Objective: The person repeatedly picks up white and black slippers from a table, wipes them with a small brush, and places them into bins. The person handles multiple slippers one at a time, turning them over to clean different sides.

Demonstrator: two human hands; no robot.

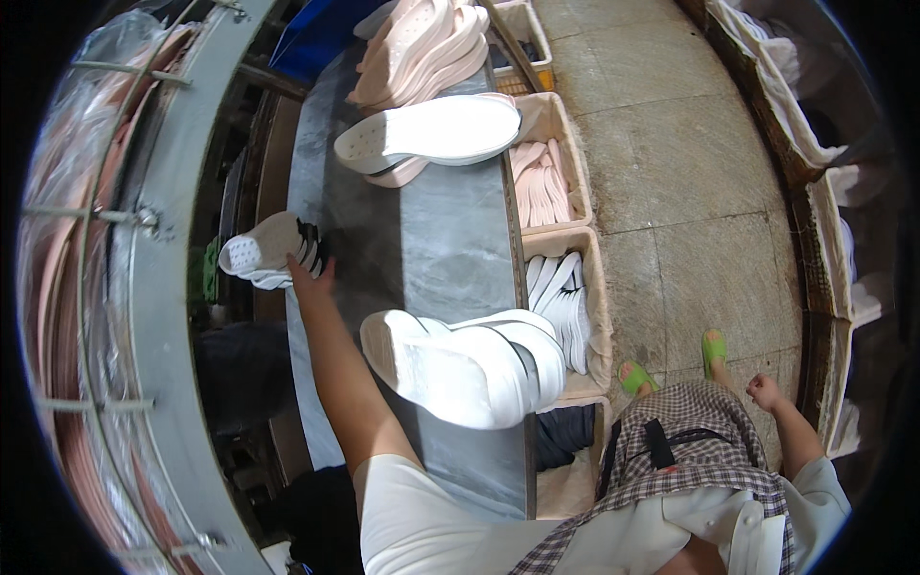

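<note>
My left hand [309, 278] reaches out over the left edge of the grey bench [431, 240] and grips a small stack of white shoe soles with black stripes [268, 251]. A pile of large white soles [470, 359] lies on the bench just right of my left forearm. My right hand [765, 391] hangs at my side over the floor, fingers loosely curled, holding nothing.
Farther up the bench lie a white sole [431, 132] and a stack of pink soles [422, 48]. Crates of pink soles [541, 177] and white soles [565, 297] line the bench's right side. A round metal machine frame [144, 287] stands left. More bins [824, 220] edge the stone floor.
</note>
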